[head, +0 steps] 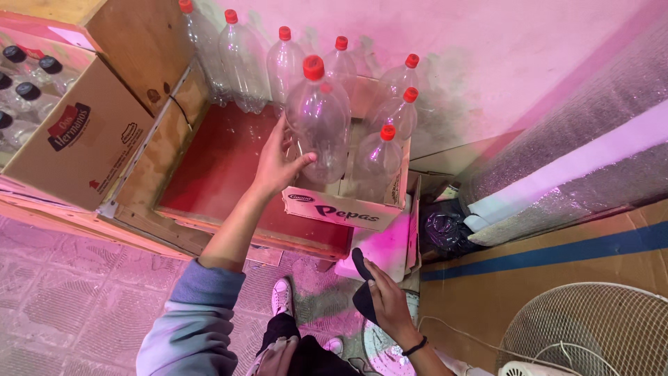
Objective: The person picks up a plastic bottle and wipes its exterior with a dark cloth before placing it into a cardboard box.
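My left hand grips the side of a large clear plastic bottle with a red cap, held upright over the left end of an open cardboard box. Three similar red-capped bottles stand in that box. Lower down, my right hand holds a black cloth near my knees. The left arm wears a grey-blue sleeve; the right wrist has a dark band.
The box sits on the edge of a wooden crate with a red floor. More empty bottles line the wall behind. A cardboard carton with black-capped bottles is at left. A fan grille, a silver roll and a black bag lie right.
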